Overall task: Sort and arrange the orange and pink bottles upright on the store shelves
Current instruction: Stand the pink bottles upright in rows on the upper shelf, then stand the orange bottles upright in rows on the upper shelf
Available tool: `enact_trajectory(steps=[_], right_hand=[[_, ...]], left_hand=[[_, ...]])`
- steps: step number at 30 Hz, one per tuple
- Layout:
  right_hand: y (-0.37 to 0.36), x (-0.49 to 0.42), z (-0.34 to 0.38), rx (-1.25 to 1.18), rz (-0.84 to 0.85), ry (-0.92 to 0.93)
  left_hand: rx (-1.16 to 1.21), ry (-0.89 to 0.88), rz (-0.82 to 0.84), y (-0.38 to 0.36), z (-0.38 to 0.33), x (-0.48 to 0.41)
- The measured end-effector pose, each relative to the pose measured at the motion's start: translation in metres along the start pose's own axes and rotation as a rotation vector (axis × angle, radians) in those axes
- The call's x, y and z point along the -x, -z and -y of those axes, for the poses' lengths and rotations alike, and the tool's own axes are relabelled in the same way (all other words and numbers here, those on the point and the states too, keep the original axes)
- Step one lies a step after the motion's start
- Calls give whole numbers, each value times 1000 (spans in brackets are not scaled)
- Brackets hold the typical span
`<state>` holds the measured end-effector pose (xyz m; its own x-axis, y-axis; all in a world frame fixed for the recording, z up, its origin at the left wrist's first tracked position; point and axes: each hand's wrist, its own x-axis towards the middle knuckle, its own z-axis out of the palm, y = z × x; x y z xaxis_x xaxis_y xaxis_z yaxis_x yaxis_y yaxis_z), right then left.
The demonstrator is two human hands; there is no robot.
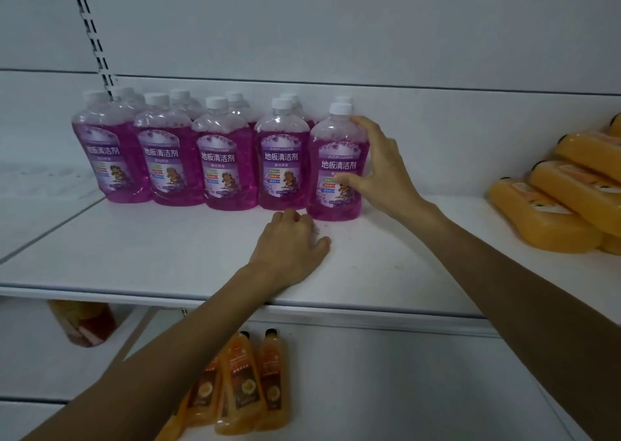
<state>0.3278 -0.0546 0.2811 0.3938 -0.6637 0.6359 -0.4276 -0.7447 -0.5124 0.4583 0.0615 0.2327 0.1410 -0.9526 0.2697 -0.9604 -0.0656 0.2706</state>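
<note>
Bottles of pink liquid (pixel 221 165) stand upright on the white shelf (pixel 134 255), bunched in two rows along its back edge and toward its left side. Five show in front, and more white caps rise behind them. All the purple labels face forward. The end bottle (pixel 331 171) at the right of the front row stands a little forward of its neighbours, with its base flat on the shelf and its side close against the next bottle. The right hand (pixel 379 168) holds this end bottle: the thumb lies across the lower part of the label, and the fingers curl round the right shoulder up to just below the cap. The left hand (pixel 289 249) rests palm down on the bare shelf just in front of the row. Its fingers are loosely bent with the tips near the foot of the end bottle, the thumb is stretched out to the right, and it holds nothing. Both forearms reach in over the front edge of the shelf. At the right edge of the same shelf, well apart from the pink ones, orange bottles (pixel 554 205) with dark caps lie on their sides in a stack. On the lower shelf (pixel 403 390), more orange bottles (pixel 242 383) with brown labels lean against each other. Whether these stand or lie cannot be told.
</note>
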Motion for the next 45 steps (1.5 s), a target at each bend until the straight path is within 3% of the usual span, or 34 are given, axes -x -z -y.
enact_trajectory(steps=[11,19,27,33,39,45], right_hand=[[-1,-8,-2,108,-49,-49],[-2,-9,-10,20,-11,1],[10,-3,-16,218,95,9],[86,27,-42,298,71,-3],[197,39,-68,346,-72,-25],[292,40,-108,420,-172,-53]], left_hand=[[-2,-1,14,1,-4,4],[-50,-24,7,2,-6,4],[-24,-310,-89,2,-40,3],[194,-354,-45,-11,-119,-24],[277,-417,-187,-15,-212,-59],[361,-407,-176,-34,-286,-72]])
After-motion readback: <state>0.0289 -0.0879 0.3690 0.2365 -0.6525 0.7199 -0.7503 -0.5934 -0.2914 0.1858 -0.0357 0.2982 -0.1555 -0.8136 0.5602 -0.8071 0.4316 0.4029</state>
